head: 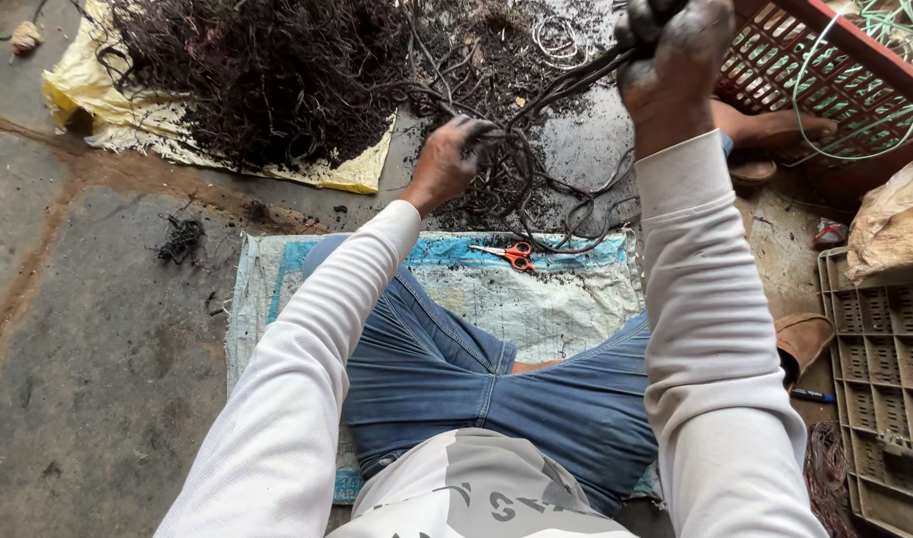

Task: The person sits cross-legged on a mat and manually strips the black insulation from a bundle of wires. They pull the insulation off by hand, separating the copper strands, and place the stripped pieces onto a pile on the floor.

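- Right hand [672, 45], fist closed, lifts dark wires [566, 85] at upper right of frame.
- Left hand [446, 164], lower at centre, grips the same strands; they slant upward left-to-right between fists.

Orange-handled scissors [517, 255] lie on a woven sack mat [566, 299] spread on the concrete floor [88, 379]. A yellow sheet [357, 171] lies beyond the mat. To the right stand a red plastic crate [825, 80] and a grey crate [890, 349], with a brown slipper [803, 339] beside it.

wires [536, 130] black | scissors [517, 255] orange (handles) | crate [825, 70] red | jeans [496, 389] blue
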